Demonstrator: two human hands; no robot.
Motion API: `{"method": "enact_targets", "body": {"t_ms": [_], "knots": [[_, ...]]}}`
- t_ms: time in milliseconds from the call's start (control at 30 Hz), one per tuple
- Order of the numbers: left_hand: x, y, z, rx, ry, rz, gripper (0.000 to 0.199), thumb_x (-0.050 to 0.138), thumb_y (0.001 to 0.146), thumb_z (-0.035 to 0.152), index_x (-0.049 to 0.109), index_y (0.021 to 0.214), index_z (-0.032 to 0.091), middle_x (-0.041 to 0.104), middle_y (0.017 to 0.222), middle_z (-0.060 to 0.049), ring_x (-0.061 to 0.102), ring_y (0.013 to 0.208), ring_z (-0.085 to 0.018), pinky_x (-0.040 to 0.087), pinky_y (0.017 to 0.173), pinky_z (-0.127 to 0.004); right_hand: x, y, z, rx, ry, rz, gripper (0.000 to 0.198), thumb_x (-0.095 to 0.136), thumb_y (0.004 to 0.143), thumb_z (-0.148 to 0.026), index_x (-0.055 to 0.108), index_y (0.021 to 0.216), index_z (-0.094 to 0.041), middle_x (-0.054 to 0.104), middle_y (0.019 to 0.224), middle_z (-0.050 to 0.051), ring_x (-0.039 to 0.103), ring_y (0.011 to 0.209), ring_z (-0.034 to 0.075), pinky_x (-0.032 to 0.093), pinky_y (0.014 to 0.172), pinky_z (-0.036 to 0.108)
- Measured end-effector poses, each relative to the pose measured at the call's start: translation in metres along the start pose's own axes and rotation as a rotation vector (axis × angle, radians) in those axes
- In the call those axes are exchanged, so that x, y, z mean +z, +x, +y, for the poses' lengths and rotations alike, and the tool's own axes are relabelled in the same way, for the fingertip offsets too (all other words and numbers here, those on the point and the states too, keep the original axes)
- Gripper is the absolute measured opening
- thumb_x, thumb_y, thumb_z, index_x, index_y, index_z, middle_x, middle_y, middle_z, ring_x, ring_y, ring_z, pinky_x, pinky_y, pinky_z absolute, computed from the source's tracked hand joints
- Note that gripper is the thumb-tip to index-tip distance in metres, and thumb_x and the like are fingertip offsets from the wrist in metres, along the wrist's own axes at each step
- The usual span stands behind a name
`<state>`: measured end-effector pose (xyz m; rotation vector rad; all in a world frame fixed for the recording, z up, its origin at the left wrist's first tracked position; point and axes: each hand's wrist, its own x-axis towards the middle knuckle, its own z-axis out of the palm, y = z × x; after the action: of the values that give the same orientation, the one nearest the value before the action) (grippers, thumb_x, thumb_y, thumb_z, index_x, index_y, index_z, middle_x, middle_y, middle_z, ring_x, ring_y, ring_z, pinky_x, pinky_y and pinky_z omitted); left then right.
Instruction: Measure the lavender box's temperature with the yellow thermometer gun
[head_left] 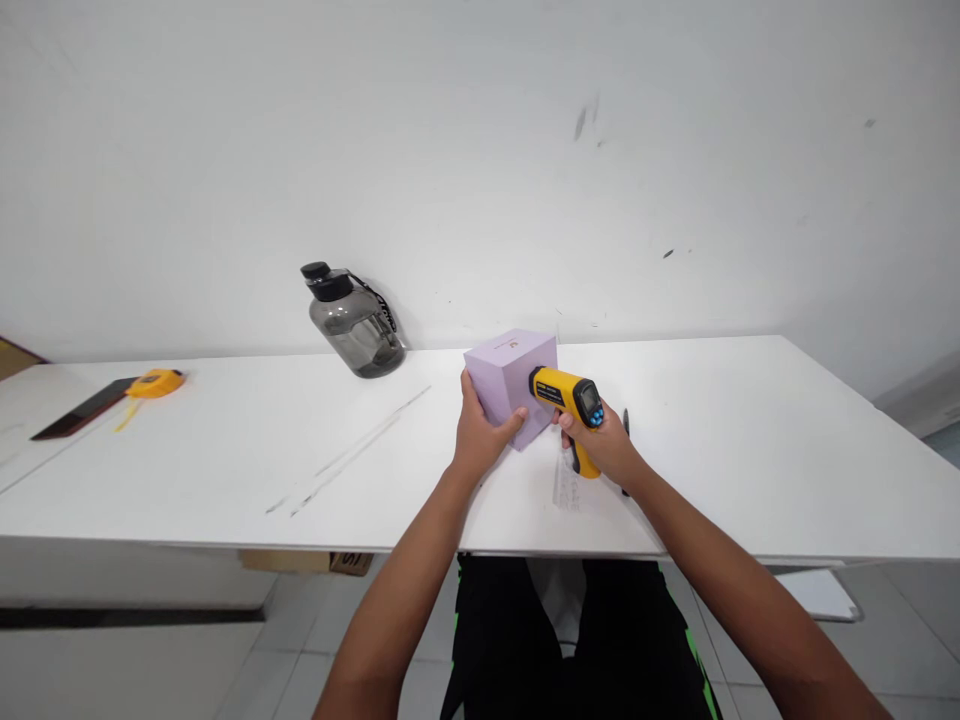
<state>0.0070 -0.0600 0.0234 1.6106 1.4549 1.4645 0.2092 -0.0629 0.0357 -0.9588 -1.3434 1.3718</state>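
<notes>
A lilac box [491, 385] stands on the white table, one corner turned toward me. My left hand [481, 430] grips its left and front side, thumb pressed on the near face. In my right hand [606, 445] is a yellow and black infrared thermometer [559, 388], held by its pistol handle. Its nose points at the box's right face, at or very close to the surface; I cannot tell whether they touch. The small screen and blue buttons face me. Partly hidden behind my right hand lies a thin dark object [625, 425], and under the handle is a paper with writing [566, 485].
A grey see-through water bottle [356, 325] with a black cap stands by the wall. Farther left, a yellow tape measure [156, 383] lies against a dark flat item [86, 410]. The white table [750, 450] ends at its front edge, just before my legs. Below sits a cardboard box [300, 561].
</notes>
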Motion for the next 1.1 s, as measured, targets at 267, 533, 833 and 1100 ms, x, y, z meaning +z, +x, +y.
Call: {"method": "enact_targets", "body": {"t_ms": [267,533,833,1100], "knots": [[0.0002,0.0006,-0.0001,-0.004,-0.011,0.008,0.112,0.078,0.07,0.049,0.008,0.154,0.026,0.042,0.151,-0.017,0.052,0.13,-0.03,0.046,0.105,-0.046,-0.0006,0.0006,0.0008,-0.008,-0.01,0.0,0.056,0.082,0.067,-0.055,0.055,0.102,-0.021,0.063,0.082,0.0,0.059,0.06,0.013,0.053,0.062,0.03],[0.0001,0.0003,-0.001,0.0,-0.005,0.006,0.111,0.077,0.071,0.049,0.007,0.154,0.026,0.041,0.151,-0.017,0.051,0.131,-0.03,0.045,0.105,-0.045,-0.0008,0.0,0.0015,-0.013,-0.01,-0.003,0.055,0.081,0.069,-0.054,0.056,0.103,-0.02,0.064,0.083,0.001,0.059,0.061,0.013,0.053,0.062,0.03],[0.0003,0.0002,0.0021,0.004,-0.007,0.004,0.109,0.076,0.072,0.052,0.009,0.154,0.026,0.043,0.149,-0.016,0.052,0.129,-0.029,0.047,0.103,-0.043,-0.0001,-0.0002,-0.0012,-0.01,-0.009,-0.008,0.055,0.081,0.067,-0.056,0.057,0.102,-0.021,0.066,0.094,0.004,0.058,0.062,0.012,0.055,0.062,0.03],[0.0,0.0,0.0005,-0.016,-0.006,0.006,0.111,0.077,0.072,0.05,0.007,0.154,0.026,0.042,0.151,-0.016,0.05,0.131,-0.029,0.046,0.105,-0.044,0.0012,-0.0007,-0.0004,0.003,0.021,0.003,0.053,0.083,0.069,-0.049,0.056,0.104,-0.021,0.065,0.092,0.003,0.059,0.062,0.012,0.054,0.064,0.03]]}}
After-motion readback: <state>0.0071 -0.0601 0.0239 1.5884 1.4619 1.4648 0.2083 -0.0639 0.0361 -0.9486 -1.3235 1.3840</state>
